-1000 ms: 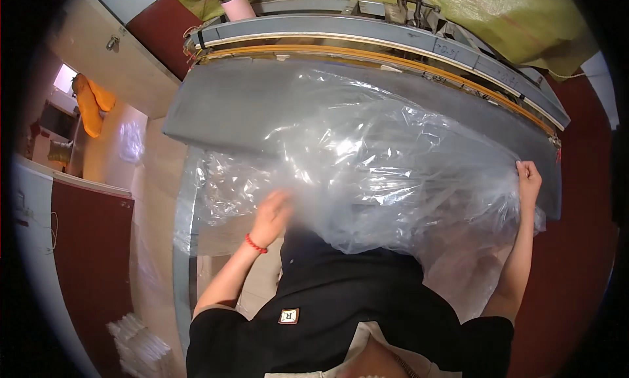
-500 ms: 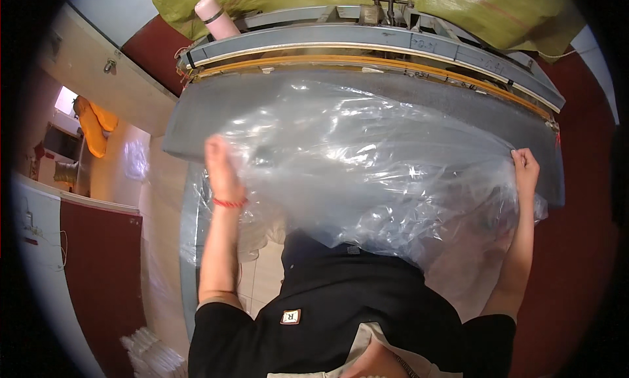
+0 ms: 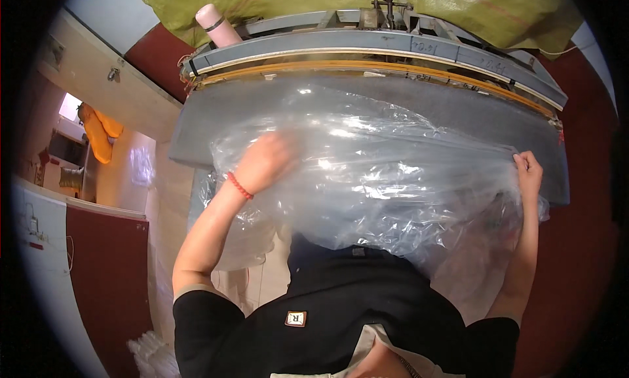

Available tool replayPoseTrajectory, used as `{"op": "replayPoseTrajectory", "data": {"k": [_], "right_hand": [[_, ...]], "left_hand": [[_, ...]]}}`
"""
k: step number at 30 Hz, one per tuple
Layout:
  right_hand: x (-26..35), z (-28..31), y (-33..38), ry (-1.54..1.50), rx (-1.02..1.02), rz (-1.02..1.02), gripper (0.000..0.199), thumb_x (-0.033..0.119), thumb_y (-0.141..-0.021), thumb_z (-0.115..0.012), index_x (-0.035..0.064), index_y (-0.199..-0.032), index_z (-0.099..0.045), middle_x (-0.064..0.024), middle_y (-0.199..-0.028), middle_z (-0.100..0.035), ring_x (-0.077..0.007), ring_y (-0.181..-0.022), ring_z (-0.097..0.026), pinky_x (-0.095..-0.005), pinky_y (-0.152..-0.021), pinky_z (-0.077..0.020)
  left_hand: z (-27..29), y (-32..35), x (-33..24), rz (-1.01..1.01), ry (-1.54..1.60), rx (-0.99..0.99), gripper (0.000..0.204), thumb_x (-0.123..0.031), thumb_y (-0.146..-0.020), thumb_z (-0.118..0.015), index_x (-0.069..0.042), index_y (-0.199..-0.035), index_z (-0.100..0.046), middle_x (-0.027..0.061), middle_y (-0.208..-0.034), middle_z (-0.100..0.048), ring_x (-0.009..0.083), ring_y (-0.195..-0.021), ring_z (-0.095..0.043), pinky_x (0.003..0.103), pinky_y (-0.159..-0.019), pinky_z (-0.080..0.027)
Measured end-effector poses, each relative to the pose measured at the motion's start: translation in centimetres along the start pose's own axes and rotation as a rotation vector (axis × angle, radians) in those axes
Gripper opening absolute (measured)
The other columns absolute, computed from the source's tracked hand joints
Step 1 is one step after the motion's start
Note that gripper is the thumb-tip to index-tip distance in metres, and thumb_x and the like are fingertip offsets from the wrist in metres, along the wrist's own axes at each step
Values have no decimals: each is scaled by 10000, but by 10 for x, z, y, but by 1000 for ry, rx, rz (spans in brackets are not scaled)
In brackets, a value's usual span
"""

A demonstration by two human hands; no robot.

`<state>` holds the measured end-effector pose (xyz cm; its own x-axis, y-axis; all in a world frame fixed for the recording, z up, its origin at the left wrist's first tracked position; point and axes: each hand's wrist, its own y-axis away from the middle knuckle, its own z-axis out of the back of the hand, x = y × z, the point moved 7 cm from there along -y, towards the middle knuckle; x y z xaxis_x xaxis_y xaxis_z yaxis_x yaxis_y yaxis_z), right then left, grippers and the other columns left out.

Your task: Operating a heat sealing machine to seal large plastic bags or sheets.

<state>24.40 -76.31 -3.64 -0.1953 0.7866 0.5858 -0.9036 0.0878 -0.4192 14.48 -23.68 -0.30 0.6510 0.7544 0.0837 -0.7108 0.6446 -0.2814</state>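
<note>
A large sheet of clear plastic film [image 3: 367, 175] lies crumpled and shiny over a grey padded work surface [image 3: 216, 106], its near part hanging down in front of my body. At the right, my right hand [image 3: 529, 173] pinches the film's edge between thumb and fingers and pulls creases into it. My left hand [image 3: 267, 160], with a red bead bracelet on the wrist, is over the film's left part. Motion smears its fingers, so whether they grip or only brush the film is unclear.
Behind the surface runs a long grey metal sealing bar [image 3: 314, 42] with orange strips below it. A pink bottle [image 3: 217, 25] stands at its far left. Green woven sheeting [image 3: 472, 14] drapes beyond. Bundled clear plastic [image 3: 152, 355] lies on the floor at lower left.
My left hand has swept right, from the film's left edge to over its left part. The right hand keeps its pinch at nearly the same place. The film's upper right edge looks more tautly creased.
</note>
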Motion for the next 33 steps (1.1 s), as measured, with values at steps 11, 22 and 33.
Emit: {"op": "replayPoseTrajectory", "data": {"k": [11, 22, 33], "right_hand": [[-10, -2, 1, 8, 4, -16, 179, 154, -782, -591, 15, -726, -494, -15, -554, -394, -70, -543, -344, -221, -497, -314], [-8, -1, 0, -12, 5, -18, 175, 133, -796, -584, 23, -712, -478, 36, -574, -326, -53, -553, -298, -199, -486, -271], [-18, -1, -1, 23, -20, -55, 167, 146, -777, -597, 22, -724, -497, 4, -545, -338, -67, -531, -315, -220, -480, -291]], "left_hand": [[19, -4, 49, 319, 77, -271, 349, -141, -673, -680, -43, -967, -519, 119, -993, -525, 290, -919, -493, 354, -775, -403], [-1, -21, 45, 104, -119, -119, 127, -124, -710, -633, -89, -801, -551, 34, -894, -556, 245, -928, -511, 379, -807, -361], [-59, -68, 130, 538, -200, -166, 43, -150, -731, -591, -112, -749, -590, 27, -713, -601, 203, -780, -551, 403, -775, -349]]}}
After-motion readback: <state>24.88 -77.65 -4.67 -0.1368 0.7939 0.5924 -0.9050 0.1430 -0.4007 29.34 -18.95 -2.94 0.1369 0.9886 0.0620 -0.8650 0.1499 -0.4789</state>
